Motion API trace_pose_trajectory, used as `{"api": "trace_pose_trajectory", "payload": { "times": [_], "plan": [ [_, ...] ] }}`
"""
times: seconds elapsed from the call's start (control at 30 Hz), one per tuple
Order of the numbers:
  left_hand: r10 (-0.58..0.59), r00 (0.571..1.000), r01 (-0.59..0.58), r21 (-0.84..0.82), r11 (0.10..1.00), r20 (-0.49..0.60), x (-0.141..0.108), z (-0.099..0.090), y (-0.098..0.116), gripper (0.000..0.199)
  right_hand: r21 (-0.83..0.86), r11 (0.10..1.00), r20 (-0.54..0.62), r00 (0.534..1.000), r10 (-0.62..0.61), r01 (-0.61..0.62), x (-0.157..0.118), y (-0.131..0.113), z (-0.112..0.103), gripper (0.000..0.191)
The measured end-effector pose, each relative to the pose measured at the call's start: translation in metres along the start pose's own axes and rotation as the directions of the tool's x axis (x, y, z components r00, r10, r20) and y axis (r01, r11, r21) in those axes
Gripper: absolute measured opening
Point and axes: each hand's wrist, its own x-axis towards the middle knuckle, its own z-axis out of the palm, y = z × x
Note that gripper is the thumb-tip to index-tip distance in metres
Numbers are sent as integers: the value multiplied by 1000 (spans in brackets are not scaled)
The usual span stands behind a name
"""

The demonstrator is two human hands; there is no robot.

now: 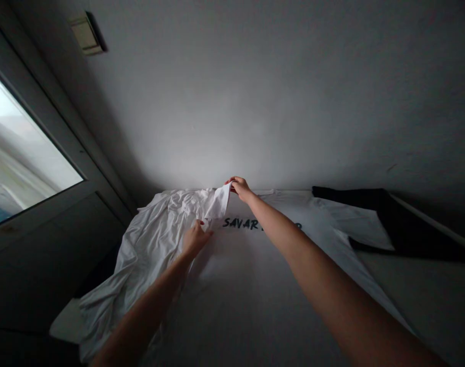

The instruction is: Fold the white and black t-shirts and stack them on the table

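A white T-shirt (247,285) with dark lettering across it lies spread out flat in front of me. On its left side rests a crumpled white cloth (152,244), wrinkled and partly bunched. My right hand (239,187) is closed on a lifted flap of white fabric (219,201) near the far edge, holding it above the lettering. My left hand (196,237) is lower and to the left, its fingers closed at the edge of the same white fabric. My right forearm covers part of the lettering.
A black cloth (370,209) lies beyond the shirt's right sleeve (358,221). A grey wall (255,102) rises directly behind the table. At the left stands a door (60,234) with a glass pane, and a switch (86,33) is on the wall.
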Motion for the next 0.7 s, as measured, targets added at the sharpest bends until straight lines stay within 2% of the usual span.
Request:
{"api": "trace_pose_trajectory", "payload": {
  "times": [0.13,0.33,0.43,0.53,0.7],
  "plan": [
    [59,994,-73,169,983,88,-30,3,2,26,69,996,-78,995,58,-52,-10,-4,-35,12],
    [119,974,-168,265,949,191,-80,3,16,37,98,986,-169,974,149,-134,-19,-3,-77,15],
    [193,959,-232,187,954,208,-88,5,32,37,106,983,-193,966,171,-153,-23,-2,-89,17],
    [284,934,-294,17,956,217,-84,10,53,37,114,981,-200,964,175,-154,-26,-1,-98,18],
    [344,903,-297,-205,933,259,-81,24,81,33,98,985,-222,962,159,-140,-28,0,-110,17]
  ]
}}
